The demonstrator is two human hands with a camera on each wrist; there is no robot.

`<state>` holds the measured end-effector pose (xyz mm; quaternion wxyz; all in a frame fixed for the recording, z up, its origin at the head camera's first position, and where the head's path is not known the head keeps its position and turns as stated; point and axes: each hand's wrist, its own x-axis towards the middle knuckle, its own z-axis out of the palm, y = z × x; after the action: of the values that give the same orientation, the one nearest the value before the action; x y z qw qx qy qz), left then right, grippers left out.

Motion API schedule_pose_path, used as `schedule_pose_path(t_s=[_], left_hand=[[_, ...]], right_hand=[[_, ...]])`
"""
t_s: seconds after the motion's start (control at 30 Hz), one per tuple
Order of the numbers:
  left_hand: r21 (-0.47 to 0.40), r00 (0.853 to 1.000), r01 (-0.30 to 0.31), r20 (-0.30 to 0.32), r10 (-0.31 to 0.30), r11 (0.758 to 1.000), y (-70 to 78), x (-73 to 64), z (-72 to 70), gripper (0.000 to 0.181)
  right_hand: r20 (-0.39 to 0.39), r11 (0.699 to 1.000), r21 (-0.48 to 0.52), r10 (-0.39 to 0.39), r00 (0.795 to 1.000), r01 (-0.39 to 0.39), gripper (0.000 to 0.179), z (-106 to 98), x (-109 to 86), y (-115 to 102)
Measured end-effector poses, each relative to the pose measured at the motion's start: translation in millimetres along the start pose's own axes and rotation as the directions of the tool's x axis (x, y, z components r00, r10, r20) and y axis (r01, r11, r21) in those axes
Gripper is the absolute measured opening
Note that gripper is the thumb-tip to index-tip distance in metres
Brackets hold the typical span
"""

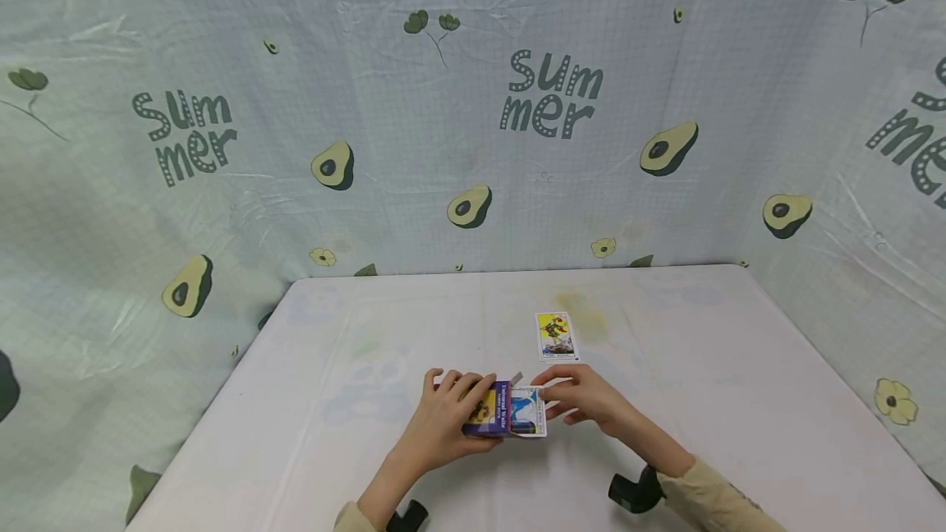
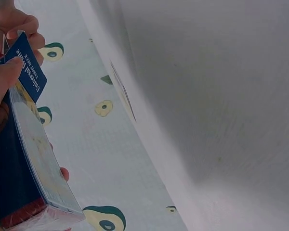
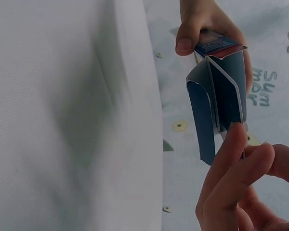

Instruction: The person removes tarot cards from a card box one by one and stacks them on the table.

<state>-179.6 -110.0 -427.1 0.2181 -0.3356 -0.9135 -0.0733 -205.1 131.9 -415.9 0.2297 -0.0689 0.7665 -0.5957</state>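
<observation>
From the head view we see a tarot box (image 1: 485, 413) held just above the white table (image 1: 355, 466), its opening facing three o'clock. Our left hand (image 1: 451, 421) comes in from seven o'clock and grips it, fingers bent over the far side and thumb along the near one. A picture card (image 1: 527, 413) sticks out of the opening; we cannot tell how many lie beneath it. At three o'clock from the box, our right hand (image 1: 584, 399) has its fingers bent inward, pinching the card's outer edge. A loose card (image 1: 557, 337) lies face up on the table, between one and two o'clock from the box.

Only the right wrist view looks into the open end: a blue flap (image 3: 201, 122) hangs at the box's mouth, and our fingertips meet the card's edge there. The left wrist view gives us what the others hide, crinkled clear wrap (image 2: 50, 219) at the closed end, and shows the loose card only edge-on. The head view alone takes in the whole backdrop cloth (image 1: 399, 105) beyond the table at twelve o'clock, and a black wrist device (image 1: 637, 491) at five o'clock from our right hand.
</observation>
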Motion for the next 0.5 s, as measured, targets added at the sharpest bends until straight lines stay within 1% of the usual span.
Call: schedule_pose_path(t_s=[0.17,0.5], left_hand=[[0.010,1.000,0.012,0.005,-0.012,1.000,0.0,-0.7,0.1,0.081],[0.025,1.000,0.016,0.008,-0.017,1.000,1.0,-2.6,-0.6,0.081]], right_hand=[[0.005,1.000,0.019,0.002,1.000,-0.002,0.037,-5,-2.5,0],[0.016,0.999,0.042,0.001,1.000,-0.002,0.038,-11,-5.4,3]])
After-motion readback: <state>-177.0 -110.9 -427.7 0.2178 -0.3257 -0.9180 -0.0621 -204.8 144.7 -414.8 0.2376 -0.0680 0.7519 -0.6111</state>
